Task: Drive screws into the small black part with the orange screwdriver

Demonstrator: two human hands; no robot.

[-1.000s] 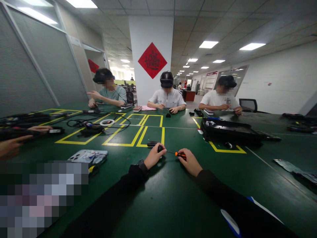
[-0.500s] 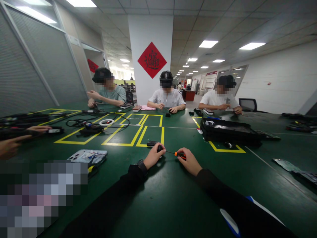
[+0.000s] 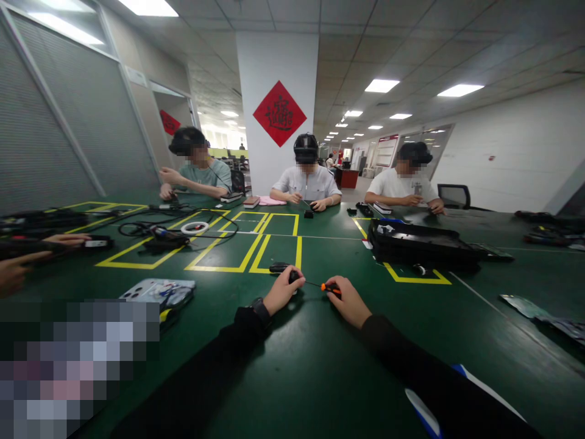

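Note:
My left hand (image 3: 282,291) is closed around a small black part (image 3: 293,277) above the green table (image 3: 292,366). A screwdriver (image 3: 329,288) with an orange and black handle is gripped in my right hand (image 3: 351,302). Its thin shaft points left, and the tip reaches the fingers of my left hand; the exact contact is too small to make out. Just behind my left hand lies a dark elongated object (image 3: 278,267). Both hands are near the middle of the table, a short gap apart.
A black open case (image 3: 415,244) stands at the right. Cables and a white ring (image 3: 194,228) lie at the left, near a clear bag (image 3: 159,291). Another person's hands reach in at the far left. Three people sit across the table.
The whole view has shifted very slightly. My hands keep nearly the same pose, with the screwdriver and the black part still held.

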